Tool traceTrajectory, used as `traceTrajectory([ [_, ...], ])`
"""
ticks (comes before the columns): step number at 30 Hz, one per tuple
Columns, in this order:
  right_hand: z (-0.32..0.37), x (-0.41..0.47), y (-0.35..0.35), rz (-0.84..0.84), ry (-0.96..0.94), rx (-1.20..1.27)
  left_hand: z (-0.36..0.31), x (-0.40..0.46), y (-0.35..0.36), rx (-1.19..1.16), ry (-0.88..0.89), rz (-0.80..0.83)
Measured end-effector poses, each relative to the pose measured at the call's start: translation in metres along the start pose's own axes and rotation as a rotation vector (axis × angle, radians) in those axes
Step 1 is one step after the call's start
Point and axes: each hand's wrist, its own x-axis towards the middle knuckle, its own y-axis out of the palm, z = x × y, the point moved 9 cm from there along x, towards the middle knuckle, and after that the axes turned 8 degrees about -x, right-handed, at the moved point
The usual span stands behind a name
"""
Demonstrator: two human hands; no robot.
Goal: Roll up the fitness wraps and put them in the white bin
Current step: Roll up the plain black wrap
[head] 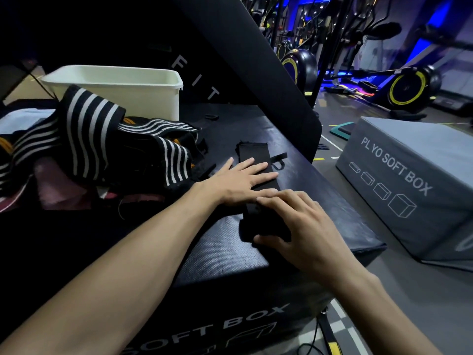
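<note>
The middle of the black wrap is covered by the left hand, its near end by the right hand. The striped wraps are cut off at the left edge. The white bin interior is hidden behind its front wall.

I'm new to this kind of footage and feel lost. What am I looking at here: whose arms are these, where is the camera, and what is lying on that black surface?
There is one picture, taken by a camera worn on a person's head, looking down at their own bare arms. No machine is involved. They work on top of a black padded gym box. A plain black wrap lies stretched out on it. The left hand lies flat on the wrap, pressing it down. The right hand curls round the wrap's near end, apparently starting a roll. To the left sits a pile of black-and-white striped wraps, not yet rolled. Behind them stands the white bin.
</note>
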Motion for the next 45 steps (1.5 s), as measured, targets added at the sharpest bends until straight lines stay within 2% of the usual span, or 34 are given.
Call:
traceTrajectory([
  [5,-0.006,0.009,0.002,0.005,-0.025,-0.012,-0.003,-0.005,-0.003,-0.021,-0.001,-0.013],
  [10,-0.003,0.009,0.000,0.089,-0.056,0.125,-0.005,-0.006,-0.001,-0.010,0.013,-0.019],
  [15,-0.003,0.004,0.009,0.190,-0.015,0.181,-0.004,-0.003,-0.001,-0.004,-0.024,-0.019],
  [23,-0.004,0.010,0.010,0.178,0.053,0.186,-0.004,-0.005,-0.002,0.004,-0.023,-0.019],
  [30,-0.010,0.020,0.019,0.244,0.080,0.344,-0.004,-0.006,-0.003,-0.024,-0.017,-0.023],
  [37,-0.015,0.024,0.014,0.111,0.104,0.491,-0.001,-0.003,0.000,0.009,-0.001,0.014],
  [45,-0.014,0.028,-0.010,-0.159,0.143,0.398,-0.002,-0.005,-0.001,-0.026,0.005,0.002],
])
